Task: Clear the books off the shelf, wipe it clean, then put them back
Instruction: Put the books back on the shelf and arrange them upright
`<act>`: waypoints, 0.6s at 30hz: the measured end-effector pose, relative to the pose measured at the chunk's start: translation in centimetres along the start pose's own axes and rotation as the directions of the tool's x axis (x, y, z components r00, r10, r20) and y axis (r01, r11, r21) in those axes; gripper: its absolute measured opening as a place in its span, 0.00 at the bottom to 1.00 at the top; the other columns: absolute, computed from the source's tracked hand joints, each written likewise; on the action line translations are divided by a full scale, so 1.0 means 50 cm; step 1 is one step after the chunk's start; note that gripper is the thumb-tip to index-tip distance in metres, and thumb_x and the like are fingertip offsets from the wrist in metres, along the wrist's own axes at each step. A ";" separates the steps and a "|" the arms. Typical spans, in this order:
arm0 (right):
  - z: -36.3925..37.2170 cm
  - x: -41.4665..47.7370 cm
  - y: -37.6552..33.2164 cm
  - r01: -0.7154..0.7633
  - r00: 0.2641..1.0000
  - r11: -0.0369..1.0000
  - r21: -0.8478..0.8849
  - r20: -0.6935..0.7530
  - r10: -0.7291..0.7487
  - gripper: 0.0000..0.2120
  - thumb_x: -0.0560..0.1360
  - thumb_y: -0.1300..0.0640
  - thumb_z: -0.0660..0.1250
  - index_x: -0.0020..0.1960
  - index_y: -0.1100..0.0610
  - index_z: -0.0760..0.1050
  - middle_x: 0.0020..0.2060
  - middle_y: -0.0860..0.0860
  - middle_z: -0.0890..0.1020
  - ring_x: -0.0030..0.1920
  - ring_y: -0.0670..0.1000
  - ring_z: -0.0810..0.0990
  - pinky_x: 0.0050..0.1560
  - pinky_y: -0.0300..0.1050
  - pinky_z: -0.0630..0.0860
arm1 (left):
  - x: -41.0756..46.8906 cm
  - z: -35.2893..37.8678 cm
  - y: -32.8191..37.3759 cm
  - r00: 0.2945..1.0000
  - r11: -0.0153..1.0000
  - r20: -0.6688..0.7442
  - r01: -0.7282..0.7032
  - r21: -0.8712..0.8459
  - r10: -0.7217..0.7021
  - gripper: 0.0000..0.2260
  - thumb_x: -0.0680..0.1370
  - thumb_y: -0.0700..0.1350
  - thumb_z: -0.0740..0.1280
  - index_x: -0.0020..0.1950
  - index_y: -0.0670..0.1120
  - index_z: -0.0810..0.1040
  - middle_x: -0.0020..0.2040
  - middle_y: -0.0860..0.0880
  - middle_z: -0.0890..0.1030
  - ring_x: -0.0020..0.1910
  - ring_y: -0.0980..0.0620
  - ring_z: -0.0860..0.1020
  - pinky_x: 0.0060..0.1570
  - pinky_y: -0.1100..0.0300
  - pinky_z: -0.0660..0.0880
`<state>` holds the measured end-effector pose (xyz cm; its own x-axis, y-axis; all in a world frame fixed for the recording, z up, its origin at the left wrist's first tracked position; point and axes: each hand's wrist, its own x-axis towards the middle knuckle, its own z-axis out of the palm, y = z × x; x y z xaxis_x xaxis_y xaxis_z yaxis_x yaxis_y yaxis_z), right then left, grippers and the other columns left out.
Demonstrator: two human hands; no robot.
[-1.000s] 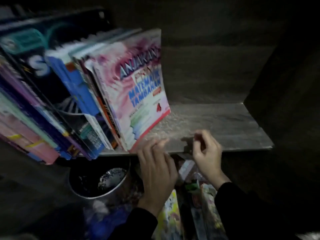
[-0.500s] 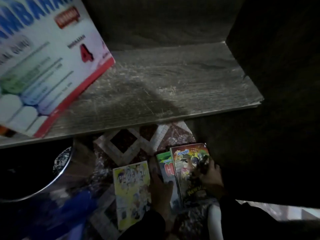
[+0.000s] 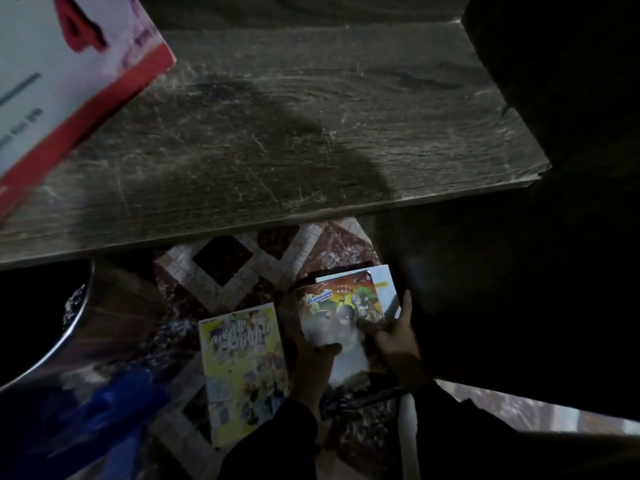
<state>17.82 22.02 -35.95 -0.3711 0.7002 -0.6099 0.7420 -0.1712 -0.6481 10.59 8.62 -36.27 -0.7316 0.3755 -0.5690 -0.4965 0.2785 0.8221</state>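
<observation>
A dusty grey wooden shelf [image 3: 311, 133] fills the upper half of the head view. A leaning white and red textbook [image 3: 69, 81] stands on its left end. Below the shelf, over a patterned floor, both hands hold a small stack of comic books [image 3: 343, 310] with an orange and green cover on top. My left hand [image 3: 311, 362] grips the stack's lower left edge. My right hand [image 3: 394, 334] grips its right side, thumb on the cover. A yellow comic book [image 3: 242, 368] lies flat on the floor to the left.
A round metal bin [image 3: 69, 327] stands under the shelf at left, with something blue [image 3: 104, 410] in front of it. A dark cabinet wall [image 3: 554, 237] closes off the right side. The floor has a diamond tile pattern [image 3: 228, 268].
The camera has tilted down from the shelf to the floor. Both hands left the shelf's front edge, went down to the comic books and lifted a stack, which now sits higher.
</observation>
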 end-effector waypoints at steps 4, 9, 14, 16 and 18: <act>0.007 -0.022 0.015 0.084 0.996 0.996 0.036 0.033 -0.086 0.51 0.67 0.53 0.77 0.78 0.49 0.46 0.68 0.50 0.71 0.67 0.52 0.71 0.66 0.53 0.69 | 0.013 -0.018 -0.005 0.999 0.998 -0.024 0.033 -0.045 -0.034 0.50 0.69 0.31 0.74 0.72 0.70 0.50 0.77 0.57 0.55 0.69 0.54 0.67 0.54 0.53 0.75; -0.008 0.007 0.027 0.006 0.992 0.961 0.275 0.118 -0.040 0.51 0.67 0.69 0.74 0.77 0.49 0.46 0.68 0.51 0.71 0.63 0.49 0.75 0.63 0.55 0.73 | 0.019 -0.037 -0.029 0.996 0.998 0.085 0.019 -0.056 -0.014 0.48 0.71 0.28 0.70 0.76 0.65 0.49 0.76 0.53 0.60 0.40 0.64 0.76 0.42 0.58 0.77; -0.005 0.010 0.024 0.070 0.971 0.979 0.193 0.212 -0.111 0.47 0.66 0.63 0.78 0.74 0.44 0.54 0.61 0.47 0.77 0.61 0.52 0.78 0.61 0.59 0.75 | 0.014 -0.029 -0.019 0.997 1.000 0.079 -0.004 -0.030 0.007 0.49 0.66 0.40 0.76 0.73 0.70 0.50 0.77 0.56 0.56 0.74 0.49 0.61 0.64 0.42 0.70; -0.005 0.006 0.026 0.063 0.982 0.994 0.085 0.175 -0.077 0.50 0.62 0.50 0.80 0.72 0.34 0.52 0.58 0.42 0.79 0.58 0.49 0.80 0.59 0.58 0.76 | 0.011 -0.027 -0.015 0.996 0.999 0.085 0.022 -0.035 -0.019 0.49 0.64 0.44 0.76 0.72 0.72 0.49 0.77 0.57 0.56 0.74 0.49 0.61 0.66 0.41 0.68; -0.002 -0.005 0.024 0.057 0.987 0.998 -0.019 0.153 -0.053 0.48 0.62 0.44 0.78 0.70 0.28 0.50 0.56 0.43 0.81 0.53 0.50 0.82 0.56 0.56 0.78 | 0.009 -0.031 -0.011 0.996 0.999 0.088 0.036 -0.027 -0.034 0.49 0.67 0.41 0.76 0.72 0.72 0.48 0.77 0.58 0.55 0.74 0.51 0.61 0.66 0.43 0.68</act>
<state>18.88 21.71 -36.51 -0.4909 0.5942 -0.6371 0.7304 -0.1178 -0.6727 9.80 7.25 -36.97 -0.6706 0.4421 -0.5956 -0.5348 0.2683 0.8013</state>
